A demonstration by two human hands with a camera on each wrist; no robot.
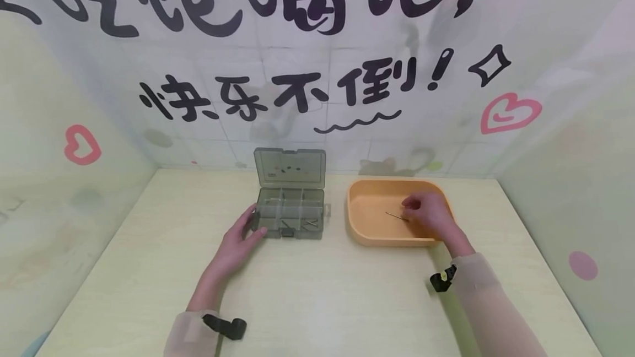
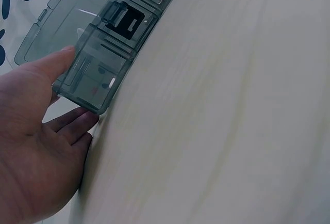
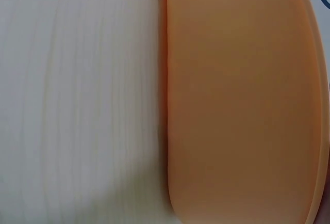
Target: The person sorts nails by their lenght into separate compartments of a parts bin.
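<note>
A smoky grey compartment box (image 1: 290,212) stands on the table with its lid (image 1: 290,168) raised at the back. My left hand (image 1: 241,241) holds its left front corner, thumb on the front and fingers along the side, as the left wrist view also shows. Thin metal pieces (image 1: 310,222) lie in the box's front compartments. Over the orange tray (image 1: 364,225), my right hand (image 1: 430,215) reaches down with curled fingers. A thin metal rod (image 1: 395,216) shows just below its fingertips, one end by the hand; I cannot tell whether they pinch it.
The pale wooden table (image 1: 317,296) runs back to a printed white wall sheet (image 1: 327,125). Box and tray stand side by side near that wall, a small gap between them. Side sheets bound the table left and right. Each wrist wears a black camera (image 1: 225,326).
</note>
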